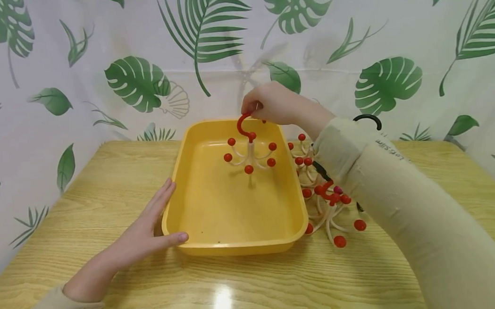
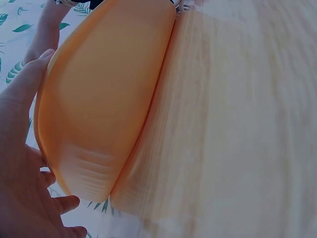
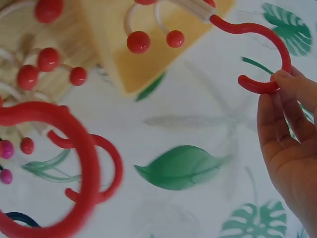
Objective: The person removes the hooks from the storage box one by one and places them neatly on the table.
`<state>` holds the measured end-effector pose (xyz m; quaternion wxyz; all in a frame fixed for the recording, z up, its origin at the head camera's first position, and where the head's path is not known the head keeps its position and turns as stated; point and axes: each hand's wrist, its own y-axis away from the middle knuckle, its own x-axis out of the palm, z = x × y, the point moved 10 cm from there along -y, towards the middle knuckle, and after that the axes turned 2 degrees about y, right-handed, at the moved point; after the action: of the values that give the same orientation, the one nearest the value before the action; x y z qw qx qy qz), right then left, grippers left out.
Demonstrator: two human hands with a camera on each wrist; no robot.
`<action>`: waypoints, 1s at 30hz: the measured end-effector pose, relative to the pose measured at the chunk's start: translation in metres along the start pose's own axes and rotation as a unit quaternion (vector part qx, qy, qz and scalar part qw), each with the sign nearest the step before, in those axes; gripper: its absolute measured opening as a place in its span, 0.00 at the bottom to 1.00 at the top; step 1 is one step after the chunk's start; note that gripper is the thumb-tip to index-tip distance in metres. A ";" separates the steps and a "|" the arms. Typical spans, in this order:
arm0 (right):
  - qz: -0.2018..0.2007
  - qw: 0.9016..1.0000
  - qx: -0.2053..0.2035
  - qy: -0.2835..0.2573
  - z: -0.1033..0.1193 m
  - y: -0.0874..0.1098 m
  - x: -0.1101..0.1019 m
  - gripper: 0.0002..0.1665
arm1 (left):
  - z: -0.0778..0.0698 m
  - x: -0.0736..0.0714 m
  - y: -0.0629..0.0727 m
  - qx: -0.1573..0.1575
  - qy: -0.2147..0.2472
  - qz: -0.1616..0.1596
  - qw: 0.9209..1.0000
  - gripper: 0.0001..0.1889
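My right hand [image 1: 274,103] pinches the tip of the red hook of a hanger [image 1: 240,126]. That hanger has a pale stem and several curved arms tipped with red balls. It hangs upright over the far part of a yellow tray [image 1: 216,199]. In the right wrist view, thumb and fingertips of the right hand [image 3: 292,134] close on the red hook [image 3: 285,47]. My left hand [image 1: 137,237] rests against the tray's near left corner, thumb at the front rim and straight fingers along the left side. The left wrist view shows the tray's outer wall [image 2: 109,89] beside this hand.
Right of the tray lie several similar hangers [image 1: 330,206] with red balls, partly behind my right sleeve [image 1: 385,188]. A black hook [image 1: 367,117] rises behind the sleeve. The wooden table [image 1: 117,181] meets a leaf-patterned cloth [image 1: 226,80] at the back.
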<state>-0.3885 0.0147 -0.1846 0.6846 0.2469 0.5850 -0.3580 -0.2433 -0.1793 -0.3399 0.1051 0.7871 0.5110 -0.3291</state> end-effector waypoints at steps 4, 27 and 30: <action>-0.049 0.997 -0.051 0.002 0.019 0.014 -0.030 0.09 | 0.001 0.000 0.000 -0.003 -0.002 0.000 1.000 0.53; -0.384 0.914 -0.059 0.118 0.007 0.185 -0.139 0.16 | 0.001 0.001 0.000 -0.002 0.003 -0.001 1.000 0.52; -0.403 0.906 -0.025 0.126 -0.012 0.211 -0.140 0.17 | 0.000 0.000 0.000 -0.001 0.002 -0.001 1.000 0.52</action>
<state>-0.2397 0.1837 -0.0671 0.4090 0.0160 0.7245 -0.5546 -0.2433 -0.1787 -0.3399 0.1046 0.7873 0.5123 -0.3268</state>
